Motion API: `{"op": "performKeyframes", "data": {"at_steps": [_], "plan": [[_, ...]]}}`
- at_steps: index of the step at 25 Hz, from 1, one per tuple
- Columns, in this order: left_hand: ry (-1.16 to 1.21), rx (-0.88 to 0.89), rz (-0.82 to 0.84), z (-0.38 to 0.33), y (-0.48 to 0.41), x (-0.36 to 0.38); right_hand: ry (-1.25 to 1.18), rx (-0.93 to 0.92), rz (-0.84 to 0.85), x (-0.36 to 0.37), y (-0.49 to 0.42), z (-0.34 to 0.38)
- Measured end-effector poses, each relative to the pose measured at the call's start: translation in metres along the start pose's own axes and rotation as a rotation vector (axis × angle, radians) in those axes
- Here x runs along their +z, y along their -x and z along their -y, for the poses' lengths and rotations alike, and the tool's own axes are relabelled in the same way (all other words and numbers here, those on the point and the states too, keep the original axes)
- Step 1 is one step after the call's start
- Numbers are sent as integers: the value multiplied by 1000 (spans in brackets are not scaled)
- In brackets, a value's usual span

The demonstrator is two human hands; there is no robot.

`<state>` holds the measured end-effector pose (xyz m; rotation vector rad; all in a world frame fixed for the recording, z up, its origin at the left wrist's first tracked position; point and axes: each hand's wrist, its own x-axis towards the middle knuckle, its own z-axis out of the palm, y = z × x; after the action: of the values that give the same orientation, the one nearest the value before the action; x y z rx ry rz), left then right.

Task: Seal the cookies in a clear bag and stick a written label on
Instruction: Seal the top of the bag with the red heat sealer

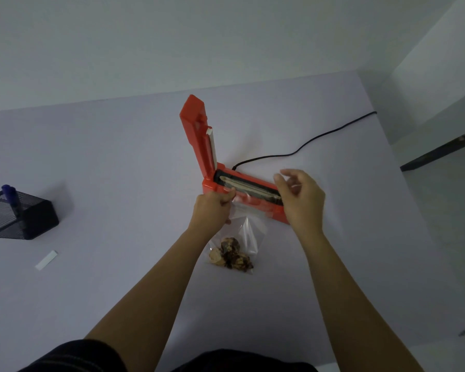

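A clear bag lies on the white table, its mouth laid over the base of an orange heat sealer. The sealer's lid stands raised. Several brown cookies sit bunched at the bag's near end. My left hand pinches the bag's left top corner at the sealer's front edge. My right hand grips the bag's right top corner over the sealing strip, thumb and fingers closed on the film. A white blank label strip lies at the left.
A black mesh pen holder with a blue marker stands at the far left. The sealer's black cord runs back right to the table's edge. A dark shelf sits beyond the right edge.
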<state>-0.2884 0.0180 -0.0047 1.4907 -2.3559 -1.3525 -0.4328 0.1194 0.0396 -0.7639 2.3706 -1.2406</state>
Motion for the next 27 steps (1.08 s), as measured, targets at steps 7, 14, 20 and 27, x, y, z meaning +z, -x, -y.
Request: {"op": "performKeyframes", "data": {"at_steps": [7, 14, 20, 27], "plan": [[-6, 11, 5, 0, 0, -1, 322, 238, 190, 3, 44, -32], [0, -11, 15, 1, -3, 1, -64, 467, 88, 32, 32, -27], [-16, -23, 26, -2, -4, 0, 107, 269, 71, 30, 28, -14], [11, -43, 31, -2, -5, 0, 153, 154, 63, 29, 27, -3]]}}
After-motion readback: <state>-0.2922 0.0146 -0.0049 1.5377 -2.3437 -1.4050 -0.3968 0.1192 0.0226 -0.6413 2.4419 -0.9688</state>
